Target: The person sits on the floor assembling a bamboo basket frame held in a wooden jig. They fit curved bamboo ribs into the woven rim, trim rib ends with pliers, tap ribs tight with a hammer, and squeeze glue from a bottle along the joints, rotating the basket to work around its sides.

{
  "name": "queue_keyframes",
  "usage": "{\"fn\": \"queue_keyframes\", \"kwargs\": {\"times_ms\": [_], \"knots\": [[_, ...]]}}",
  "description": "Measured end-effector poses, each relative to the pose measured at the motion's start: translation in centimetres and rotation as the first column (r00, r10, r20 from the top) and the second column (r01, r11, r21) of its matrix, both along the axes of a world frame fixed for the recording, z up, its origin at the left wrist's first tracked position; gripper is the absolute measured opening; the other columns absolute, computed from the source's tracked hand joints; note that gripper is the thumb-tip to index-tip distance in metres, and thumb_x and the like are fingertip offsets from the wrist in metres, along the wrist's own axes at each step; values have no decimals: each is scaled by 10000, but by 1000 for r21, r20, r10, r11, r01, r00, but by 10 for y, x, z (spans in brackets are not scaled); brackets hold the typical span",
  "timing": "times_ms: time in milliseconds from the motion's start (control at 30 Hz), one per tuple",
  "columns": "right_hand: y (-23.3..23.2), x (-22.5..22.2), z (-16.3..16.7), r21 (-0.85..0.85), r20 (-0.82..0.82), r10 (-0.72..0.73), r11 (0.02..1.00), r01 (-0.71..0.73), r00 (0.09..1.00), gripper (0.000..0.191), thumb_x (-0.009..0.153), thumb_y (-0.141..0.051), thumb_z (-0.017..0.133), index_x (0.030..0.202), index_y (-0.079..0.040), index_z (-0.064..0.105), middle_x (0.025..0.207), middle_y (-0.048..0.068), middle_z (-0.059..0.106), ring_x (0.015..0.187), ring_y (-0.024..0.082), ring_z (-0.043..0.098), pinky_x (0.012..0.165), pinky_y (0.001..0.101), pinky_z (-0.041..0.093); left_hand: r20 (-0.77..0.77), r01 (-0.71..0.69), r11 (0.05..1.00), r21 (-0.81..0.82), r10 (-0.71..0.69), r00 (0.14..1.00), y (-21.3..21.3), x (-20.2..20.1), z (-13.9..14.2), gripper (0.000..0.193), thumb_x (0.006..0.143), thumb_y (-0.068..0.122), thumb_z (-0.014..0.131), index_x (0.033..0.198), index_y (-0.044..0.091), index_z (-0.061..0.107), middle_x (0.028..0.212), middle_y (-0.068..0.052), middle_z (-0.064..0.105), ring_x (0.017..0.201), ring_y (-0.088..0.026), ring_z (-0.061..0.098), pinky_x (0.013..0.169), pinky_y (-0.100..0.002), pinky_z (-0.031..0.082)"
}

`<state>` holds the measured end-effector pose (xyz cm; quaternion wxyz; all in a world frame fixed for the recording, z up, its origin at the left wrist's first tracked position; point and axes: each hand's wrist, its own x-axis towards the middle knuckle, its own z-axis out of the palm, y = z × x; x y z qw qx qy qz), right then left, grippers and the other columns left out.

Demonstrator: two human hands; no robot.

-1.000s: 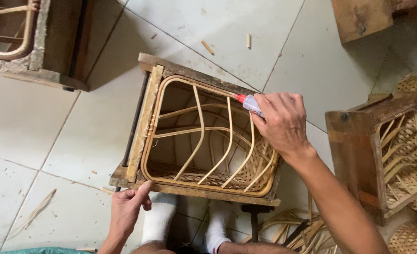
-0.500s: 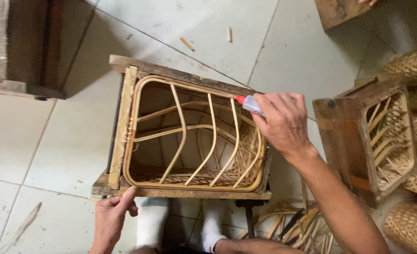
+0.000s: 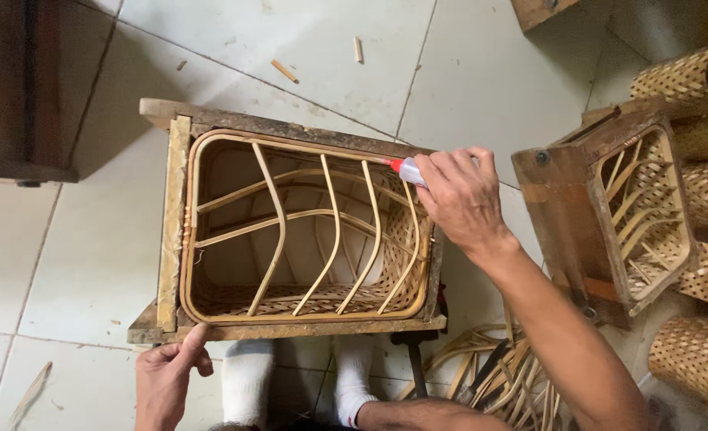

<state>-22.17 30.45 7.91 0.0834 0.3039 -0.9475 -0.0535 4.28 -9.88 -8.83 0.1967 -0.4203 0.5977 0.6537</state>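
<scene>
- Rattan, pale and bent into curved ribs: a half-woven rectangular basket frame (image 3: 306, 231) sits inside a worn brown wooden mould box (image 3: 290, 128), centre of the head view; woven strip work lines its lower wall and right end.
- Right hand (image 3: 462, 195), right of centre, fingers curled and pressed together around a small clear tube with a red nozzle (image 3: 406, 169); the nozzle tip touches the basket's upper rim at its right corner.
- Left hand (image 3: 166, 375), lower left, fingers closed over the box's near bottom edge, thumb resting on top of the wood.
- Two feet in white socks (image 3: 246, 383), bottom centre, just below the box.
- Second wooden mould box holding a woven basket (image 3: 609, 215), right side of the frame, tilted, apart from the right forearm.
- Finished round woven bamboo baskets (image 3: 693, 351), far right edge, stacked above and below that second box.
- Loose pale rattan strips (image 3: 522, 379), lower right, heaped on the floor beneath the right forearm.
- Dark wooden furniture piece (image 3: 19, 88), upper left.
- White tiled floor (image 3: 466, 72) with small wood offcuts (image 3: 284, 70) at top centre.
</scene>
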Motion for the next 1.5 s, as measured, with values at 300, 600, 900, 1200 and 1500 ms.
{"fn": "queue_keyframes", "kwargs": {"times_ms": [300, 600, 900, 1200, 1500], "knots": [[46, 16, 17, -57, -9, -103, 993, 103, 995, 415, 859, -190, 839, 1232, -76, 698, 1068, 36, 697, 995, 214, 629, 1022, 440, 387, -95, 67, 996, -67, -73, 993, 2, -3, 12, 438, 955, 217, 746, 632, -75, 704, 578, -135, 647, 554, -186, 593, 567, -334, 483], [53, 16, -1, -2, 9, -106, 994, 106, 994, 377, 865, -187, 850, 1196, -73, 712, 1015, 19, 674, 999, 191, 625, 1022, 418, 376, -64, 27, 998, -56, -31, 997, 1, 1, 6, 413, 967, 228, 733, 681, -70, 721, 591, -144, 651, 551, -205, 603, 560, -353, 496], [74, 98, -33, -468, 881, -52, 45, 882, 470, 386, 945, -357, 691, 1056, 12, 715, 824, 73, 720, 669, 134, 649, 586, 297, 532, -195, -26, 999, -21, 22, 980, 4, 12, -2, 307, 995, 171, 696, 802, -66, 730, 681, -138, 671, 628, -186, 621, 618, -328, 499], [72, 141, -84, -374, 917, 15, -316, 872, 399, 395, 926, -400, 603, 967, -9, 644, 655, 11, 533, 520, 92, 487, 482, 251, 405, -265, -20, 1000, 5, 21, 964, 5, 19, -9, 425, 1083, 129, 672, 742, -124, 691, 676, -150, 671, 667, -189, 620, 650, -318, 497], [74, 136, -89, -412, 909, -60, -282, 867, 412, 390, 923, -401, 633, 894, -13, 646, 636, 22, 549, 496, 104, 489, 463, 260, 400, -300, -75, 993, 88, 98, 949, 5, 21, -12, 364, 1098, 83, 667, 797, -120, 683, 719, -178, 675, 687, -213, 639, 647, -327, 508]]}}
